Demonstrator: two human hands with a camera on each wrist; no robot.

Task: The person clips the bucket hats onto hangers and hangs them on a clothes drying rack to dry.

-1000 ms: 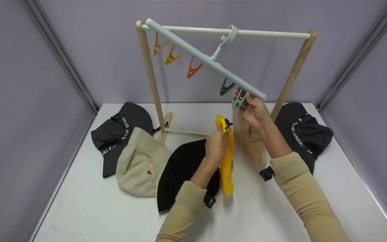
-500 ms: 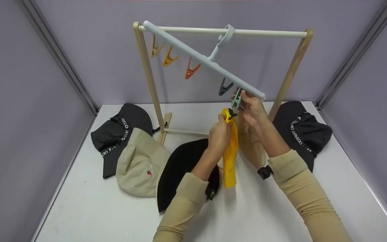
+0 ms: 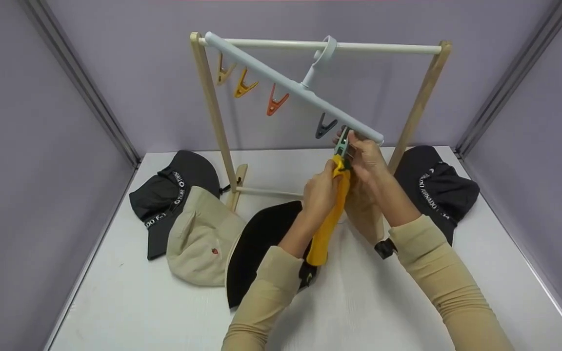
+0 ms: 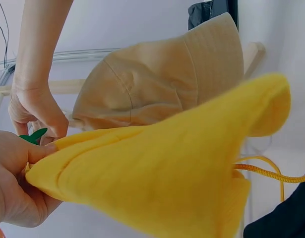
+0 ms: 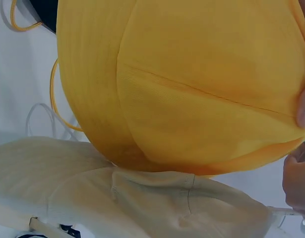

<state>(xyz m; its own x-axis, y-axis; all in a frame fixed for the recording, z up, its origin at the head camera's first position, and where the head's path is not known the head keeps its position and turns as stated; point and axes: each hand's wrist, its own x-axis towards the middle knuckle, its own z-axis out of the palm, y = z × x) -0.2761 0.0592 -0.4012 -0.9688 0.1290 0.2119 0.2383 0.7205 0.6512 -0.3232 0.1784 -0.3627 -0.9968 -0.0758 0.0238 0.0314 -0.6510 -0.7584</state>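
A yellow bucket hat (image 3: 329, 224) hangs from my left hand (image 3: 318, 195), which pinches the top of its crown beside a dark green leaf trim (image 4: 34, 136). My right hand (image 3: 371, 158) grips a light green clip (image 3: 342, 142) at the low right end of a pale blue clip hanger (image 3: 281, 80). The clip's lower end meets the crown top; whether it bites the cloth I cannot tell. Just behind, a tan bucket hat (image 4: 142, 82) hangs by its crown, its upper end hidden by my right hand in the head view.
The tilted hanger hooks over the white bar (image 3: 388, 48) of a wooden rack. Other clips, such as the orange one (image 3: 277, 101), dangle from it. A black cap (image 3: 176, 187), a beige hat (image 3: 208, 243) and a black-lined hat (image 3: 261, 248) lie left; another black cap (image 3: 437, 190) lies right.
My left hand has raised the yellow hat up and right to the light green clip, and its brim has swung left. My right hand stays at the clip, which has turned more upright.
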